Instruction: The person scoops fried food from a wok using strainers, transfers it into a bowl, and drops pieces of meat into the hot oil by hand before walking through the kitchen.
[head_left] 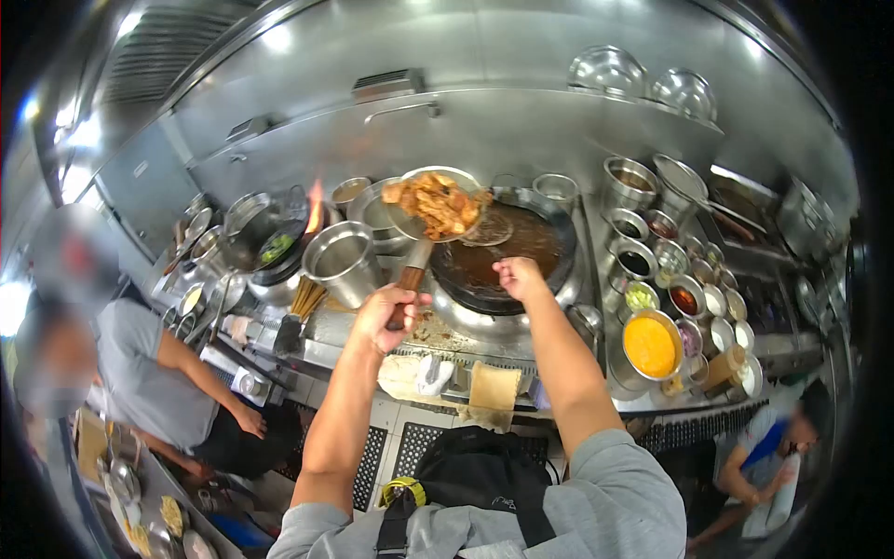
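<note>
Browned food (442,207) lies heaped in a round strainer (402,224), held up over the left edge of the wok (562,212). I have the left hand (386,317) closed round the strainer's wooden handle (411,278). The right hand (521,278), over the wok's near right side, is curled tight, as I read it round the handle of a ladle (488,229); the grip itself is largely hidden. Stage reached: the food is out of the dark oil (535,247), and by its colour I judge the frying done or nearly so. Left undone: the food sits in the strainer, not in any dish.

Outward, a tall metal pot (345,256) stands left of the wok on the desk (326,331). A cloth (494,387) hangs at the desk's near edge; towards its near right corner stands a pot of orange liquid (652,345). Farther left, a flame (315,207) rises beside a second wok (250,252).
</note>
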### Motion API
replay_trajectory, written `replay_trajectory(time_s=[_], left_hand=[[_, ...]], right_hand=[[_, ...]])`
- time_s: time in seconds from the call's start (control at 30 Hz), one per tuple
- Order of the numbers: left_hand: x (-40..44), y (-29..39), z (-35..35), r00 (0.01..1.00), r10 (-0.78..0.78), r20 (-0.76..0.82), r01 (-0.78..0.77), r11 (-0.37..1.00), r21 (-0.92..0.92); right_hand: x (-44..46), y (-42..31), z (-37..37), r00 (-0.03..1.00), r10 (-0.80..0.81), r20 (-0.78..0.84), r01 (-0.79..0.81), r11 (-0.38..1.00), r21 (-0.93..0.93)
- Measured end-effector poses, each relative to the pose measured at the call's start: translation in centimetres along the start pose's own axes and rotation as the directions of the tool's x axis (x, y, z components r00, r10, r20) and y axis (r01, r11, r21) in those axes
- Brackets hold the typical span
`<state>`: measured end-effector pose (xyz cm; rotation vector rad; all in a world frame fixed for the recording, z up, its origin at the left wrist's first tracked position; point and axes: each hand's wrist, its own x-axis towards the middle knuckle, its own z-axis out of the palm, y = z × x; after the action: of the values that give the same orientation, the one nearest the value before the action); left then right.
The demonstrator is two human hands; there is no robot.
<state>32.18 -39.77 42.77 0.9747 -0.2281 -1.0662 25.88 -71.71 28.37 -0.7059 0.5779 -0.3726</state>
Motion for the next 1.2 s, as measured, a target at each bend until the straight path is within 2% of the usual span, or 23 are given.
replay_trajectory(time_s=[0.03, 0.07, 0.1, 0.13, 0.17, 0.3, 0.47, 0.57, 0.7, 0.83, 0.93, 1.03, 1.07, 1.1, 1.17, 1.2], left_hand=[[0.8, -0.4, -1.4, 0.998, -0.030, 0.046, 0.032, 0.999, -0.024], [0.6, -0.6, -1.7, 0.999, -0.011, 0.037, 0.010, 1.000, 0.003], [0.4, -0.8, -1.9, 1.000, 0.007, 0.027, -0.008, 1.000, 0.027], [-0.1, -0.9, -1.6, 1.000, 0.017, 0.002, -0.017, 1.000, 0.024], [-0.5, -1.1, -1.4, 1.000, 0.016, -0.014, -0.015, 1.000, 0.020], [0.6, -2.0, -2.4, 0.999, 0.019, -0.037, -0.018, 0.999, 0.032], [2.1, -2.7, -2.1, 0.998, 0.010, -0.058, -0.008, 0.999, 0.045], [3.1, -3.4, -1.9, 0.998, 0.025, -0.059, -0.021, 0.998, 0.067], [3.4, -4.1, -1.4, 0.998, 0.016, -0.055, -0.011, 0.995, 0.097], [3.2, -5.0, -1.3, 0.998, -0.008, -0.062, 0.016, 0.992, 0.121], [3.1, -5.6, -1.4, 0.997, -0.025, -0.067, 0.032, 0.994, 0.105], [3.3, -6.4, -1.3, 0.997, -0.062, -0.036, 0.064, 0.996, 0.054], [3.4, -6.7, -1.5, 0.997, -0.081, -0.018, 0.081, 0.996, 0.044], [3.5, -6.9, -1.5, 0.995, -0.098, 0.000, 0.098, 0.995, 0.033], [3.3, -7.1, -1.3, 0.993, -0.116, 0.006, 0.115, 0.992, 0.055], [3.3, -7.3, -1.3, 0.994, -0.110, 0.004, 0.110, 0.992, 0.062]], right_hand=[[1.1, 0.1, -0.6, 0.997, -0.076, 0.000, 0.075, 0.996, -0.051], [0.7, -0.4, -0.4, 0.996, -0.081, -0.033, 0.081, 0.997, -0.007], [1.6, -0.5, -1.2, 0.993, -0.117, 0.004, 0.117, 0.992, -0.039], [1.7, -1.0, -1.7, 0.997, -0.072, -0.010, 0.072, 0.997, -0.003], [-0.1, -1.4, -0.8, 0.989, -0.116, -0.092, 0.111, 0.992, -0.051], [-4.4, -1.8, -1.6, 0.988, -0.118, -0.099, 0.112, 0.992, -0.065], [-10.0, -1.2, -1.6, 0.989, -0.117, -0.088, 0.111, 0.991, -0.069], [-12.1, -1.4, -1.8, 0.994, -0.109, 0.010, 0.108, 0.993, 0.054], [-13.7, -2.0, -2.1, 0.982, -0.186, -0.028, 0.187, 0.981, 0.043], [-15.5, -2.5, -1.1, 0.930, -0.320, -0.182, 0.304, 0.946, -0.108], [-16.5, -2.0, 0.2, 0.923, -0.359, -0.139, 0.313, 0.910, -0.273], [-15.2, 1.4, 1.0, 0.872, -0.485, -0.063, 0.380, 0.752, -0.539], [-13.5, 3.3, 0.0, 0.783, -0.620, 0.049, 0.437, 0.492, -0.753], [-15.4, 3.7, 1.5, 0.724, -0.673, 0.149, 0.457, 0.306, -0.835], [-15.3, 5.9, 0.8, 0.612, -0.689, 0.388, 0.490, -0.054, -0.870], [-16.2, 6.0, 1.0, 0.652, -0.645, 0.400, 0.421, -0.131, -0.897]])
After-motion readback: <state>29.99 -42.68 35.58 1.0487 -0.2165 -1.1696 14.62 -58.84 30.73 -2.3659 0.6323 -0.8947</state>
